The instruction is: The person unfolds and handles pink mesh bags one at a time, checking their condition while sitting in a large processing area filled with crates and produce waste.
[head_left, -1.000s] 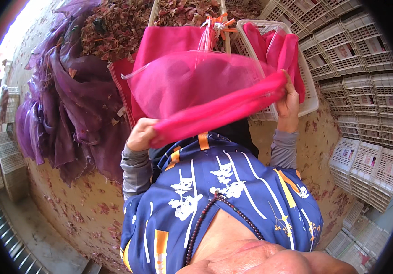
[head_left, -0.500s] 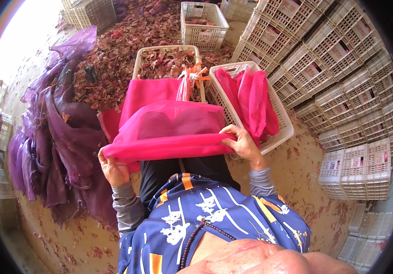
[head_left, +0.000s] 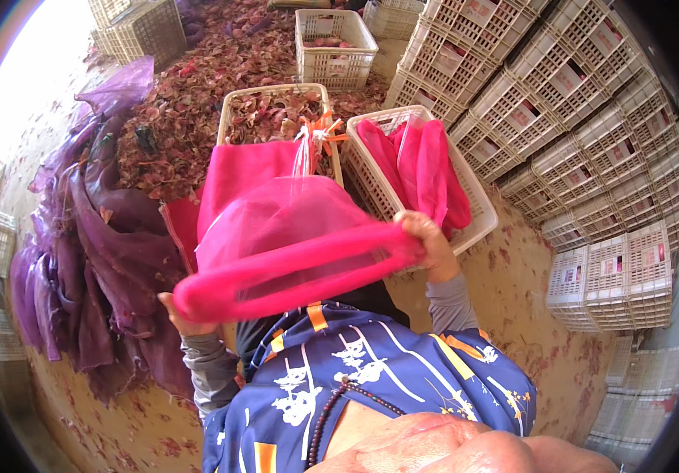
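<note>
Down dipped the left end of the pink net, and its rim opened. I see it near, left hand and right hand gripping its ends. Rolling looks done; nets in the right crate look untouched.

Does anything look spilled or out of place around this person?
Dry reddish flakes lie strewn across the floor outside the filled crate, looking spilled. The held pink mesh is partly blurred; damage can't be judged.

Your forearms reach forward. Your left hand is partly hidden; your right hand, farther forward, curls closed.
</note>
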`<act>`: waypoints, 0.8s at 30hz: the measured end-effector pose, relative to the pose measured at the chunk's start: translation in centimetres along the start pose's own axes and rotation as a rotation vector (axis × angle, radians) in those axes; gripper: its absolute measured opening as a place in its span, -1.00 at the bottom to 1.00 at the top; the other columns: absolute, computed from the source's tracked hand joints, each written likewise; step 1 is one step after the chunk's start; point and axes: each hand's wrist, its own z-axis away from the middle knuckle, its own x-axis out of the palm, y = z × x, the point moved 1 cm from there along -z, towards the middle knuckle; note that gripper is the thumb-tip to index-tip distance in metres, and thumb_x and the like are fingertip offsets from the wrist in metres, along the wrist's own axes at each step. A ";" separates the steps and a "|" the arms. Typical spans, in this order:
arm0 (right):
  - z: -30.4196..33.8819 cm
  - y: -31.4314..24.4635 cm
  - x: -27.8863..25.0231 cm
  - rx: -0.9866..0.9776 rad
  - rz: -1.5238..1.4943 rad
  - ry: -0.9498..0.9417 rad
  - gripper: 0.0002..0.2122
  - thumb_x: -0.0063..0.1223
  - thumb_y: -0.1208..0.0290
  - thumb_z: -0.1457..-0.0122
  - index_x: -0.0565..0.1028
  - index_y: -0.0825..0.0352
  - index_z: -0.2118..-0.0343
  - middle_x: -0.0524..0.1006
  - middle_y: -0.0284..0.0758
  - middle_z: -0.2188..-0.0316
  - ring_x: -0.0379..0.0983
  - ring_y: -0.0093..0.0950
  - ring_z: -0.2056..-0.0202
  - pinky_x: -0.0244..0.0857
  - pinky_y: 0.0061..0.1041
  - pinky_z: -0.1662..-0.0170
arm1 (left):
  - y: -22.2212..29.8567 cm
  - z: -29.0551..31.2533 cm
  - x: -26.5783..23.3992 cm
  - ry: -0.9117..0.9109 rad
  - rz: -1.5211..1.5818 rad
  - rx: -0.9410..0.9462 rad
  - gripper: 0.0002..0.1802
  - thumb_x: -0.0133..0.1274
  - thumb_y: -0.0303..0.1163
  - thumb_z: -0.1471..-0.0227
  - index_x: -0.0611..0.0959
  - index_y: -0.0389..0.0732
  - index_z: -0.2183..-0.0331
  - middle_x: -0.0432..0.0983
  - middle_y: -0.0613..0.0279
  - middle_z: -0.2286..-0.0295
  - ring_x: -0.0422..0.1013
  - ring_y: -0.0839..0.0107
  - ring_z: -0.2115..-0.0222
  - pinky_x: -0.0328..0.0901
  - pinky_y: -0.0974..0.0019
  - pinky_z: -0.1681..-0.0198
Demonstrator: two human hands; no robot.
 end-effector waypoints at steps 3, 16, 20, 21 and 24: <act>-0.3 -0.8 4.9 0.102 0.302 -0.142 -0.59 0.28 0.18 0.00 0.41 0.35 0.20 0.50 -0.43 0.38 0.37 -0.71 0.42 0.25 -0.69 0.36 | 0.2 0.3 -3.7 0.047 0.285 0.228 -0.24 0.04 0.20 0.02 0.48 -0.20 -0.02 0.33 0.03 -0.07 0.18 0.02 -0.13 -0.06 -0.24 -0.21; -1.7 -1.4 0.4 -0.170 0.224 0.270 -0.76 0.06 0.28 -0.20 0.49 0.39 0.27 0.49 -0.41 0.56 0.30 -0.73 0.64 0.19 -0.72 0.58 | -2.6 0.4 -1.6 0.100 -0.215 0.040 -0.64 0.05 -0.11 -0.11 0.55 -0.26 0.30 0.51 0.20 0.44 0.46 0.29 0.44 0.41 0.21 0.39; -0.6 -0.2 2.0 0.188 0.169 -0.030 -0.70 0.07 0.18 -0.18 0.48 0.38 0.29 0.41 -0.47 0.66 0.13 -0.78 0.76 -0.05 -0.74 0.71 | -0.1 -2.2 -0.2 0.322 -0.116 0.253 -0.69 0.07 -0.30 -0.12 0.49 -0.20 0.11 0.50 0.22 0.20 0.44 0.39 0.19 0.35 0.25 0.07; -0.5 0.0 2.4 0.203 0.168 -0.071 -0.72 0.08 0.20 -0.18 0.48 0.38 0.29 0.40 -0.47 0.65 0.14 -0.78 0.74 -0.05 -0.75 0.70 | -0.2 -2.3 -2.5 0.349 -0.160 0.263 -0.70 0.05 -0.34 -0.13 0.48 -0.19 0.10 0.50 0.22 0.19 0.44 0.37 0.17 0.33 0.23 0.03; -0.5 1.0 1.7 0.101 0.231 -0.102 -0.77 0.10 0.29 -0.17 0.47 0.38 0.28 0.44 -0.42 0.59 0.21 -0.71 0.69 0.10 -0.70 0.61 | -1.1 -2.3 -4.8 0.413 -0.186 0.313 -0.73 -0.01 -0.43 -0.16 0.48 -0.19 0.08 0.50 0.21 0.18 0.44 0.36 0.15 0.32 0.22 0.00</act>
